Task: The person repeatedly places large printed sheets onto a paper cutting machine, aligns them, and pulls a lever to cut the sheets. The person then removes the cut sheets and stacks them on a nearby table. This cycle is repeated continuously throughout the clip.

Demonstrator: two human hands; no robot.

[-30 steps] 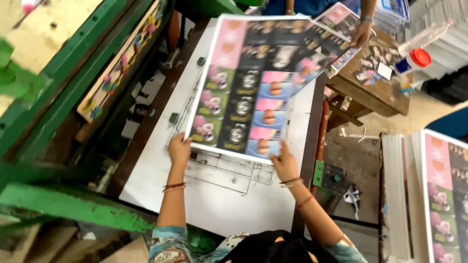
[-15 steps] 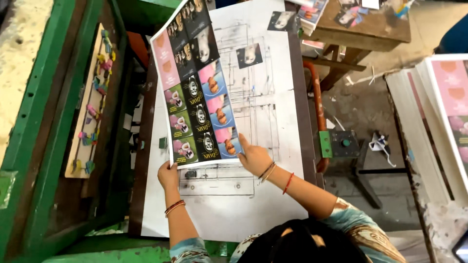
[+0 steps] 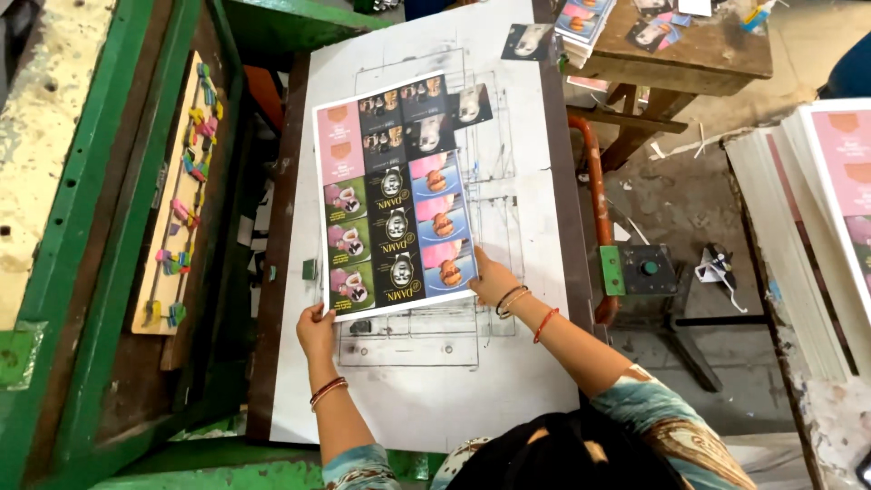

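Far left of the grip: green machine frame [image 3: 109, 272], with a wooden board [image 3: 177, 195] leaning on it, studded with small coloured foam bits.

Left hand [image 3: 316, 331]: closed on the near left corner of the printed sheet [image 3: 392, 195], thumb over the edge. Bangles on that wrist.

The printed sheet lies flat on the white bed plate [image 3: 508, 381], long side running away from the 2 hands, slightly tilted. It carries a grid of package prints in pink, black, green and blue. Line markings on the plate show just beyond the sheet's right edge and just below its near edge.

Right hand [image 3: 494, 279]: fingers pressed on the near right corner of the sheet, holding it down. Bangles and a red thread on that wrist.

Right of that hand: an orange pipe [image 3: 594, 209], then a green button box [image 3: 635, 269]. Beyond it, a wooden table [image 3: 699, 54] with small printed cards. Far right: a tall stack of printed sheets [image 3: 817, 227].
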